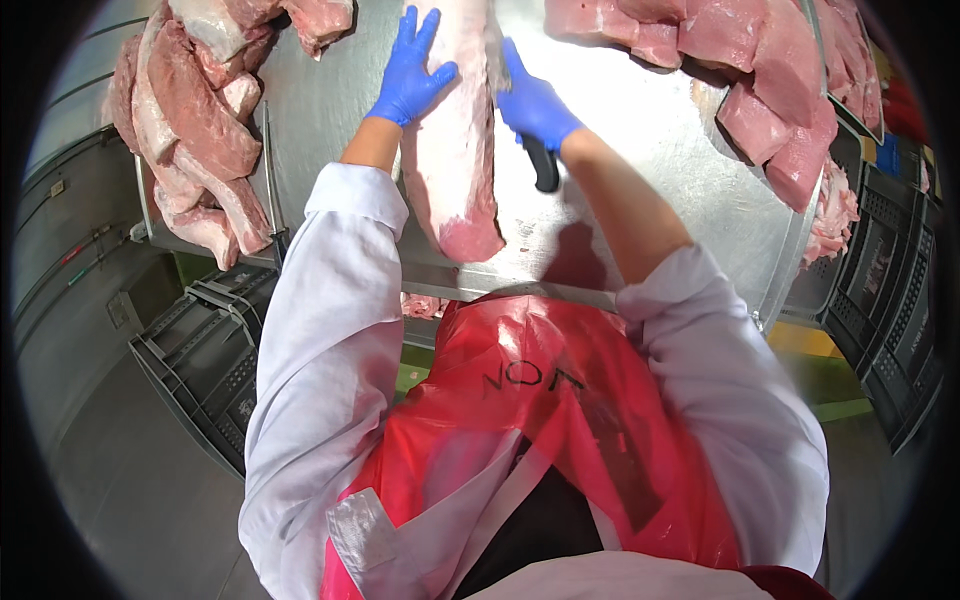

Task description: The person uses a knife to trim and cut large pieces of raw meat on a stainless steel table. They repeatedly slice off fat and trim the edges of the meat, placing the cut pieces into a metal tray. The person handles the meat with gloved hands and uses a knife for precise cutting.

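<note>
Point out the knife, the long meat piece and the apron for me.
Knife (543, 166): head view, on its black handle.
Long meat piece (450, 140): head view, on its pale middle.
Apron (560, 415): head view, on its red front.

Big dark letters, hand-drawn, in one short row (532, 377) across the front of the red apron (530, 330), right way up for its wearer; pale print on the dark crate (875, 280) off to the wearer's right, too small for me to read

Two gloved hands (408, 88), one knife (542, 165), one long loin (450, 165), one sharpening steel (270, 178)
</note>
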`<action>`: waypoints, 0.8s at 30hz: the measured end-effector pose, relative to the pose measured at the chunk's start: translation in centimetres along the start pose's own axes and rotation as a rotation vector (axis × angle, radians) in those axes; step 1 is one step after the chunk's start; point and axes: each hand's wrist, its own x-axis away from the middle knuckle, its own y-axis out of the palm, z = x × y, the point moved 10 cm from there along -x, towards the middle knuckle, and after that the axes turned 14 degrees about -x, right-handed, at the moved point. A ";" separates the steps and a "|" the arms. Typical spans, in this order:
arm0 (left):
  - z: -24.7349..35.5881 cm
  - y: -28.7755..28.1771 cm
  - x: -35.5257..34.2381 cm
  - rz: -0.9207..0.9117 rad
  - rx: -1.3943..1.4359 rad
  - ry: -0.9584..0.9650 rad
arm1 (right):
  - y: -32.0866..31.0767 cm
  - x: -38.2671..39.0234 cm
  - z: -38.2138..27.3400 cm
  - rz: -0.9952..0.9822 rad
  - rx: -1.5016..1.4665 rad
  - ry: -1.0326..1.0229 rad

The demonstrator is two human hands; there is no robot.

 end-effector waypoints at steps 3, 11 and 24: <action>0.7 -0.5 1.6 -0.001 -0.034 -0.057 | 0.7 1.7 0.1 -0.072 -0.047 0.065; 4.4 -2.0 7.7 0.097 -0.098 -0.080 | 1.0 -1.5 -2.5 -0.090 0.111 -0.050; 2.9 -2.7 8.8 0.100 -0.149 -0.183 | 4.8 8.1 6.5 -0.237 0.050 -0.063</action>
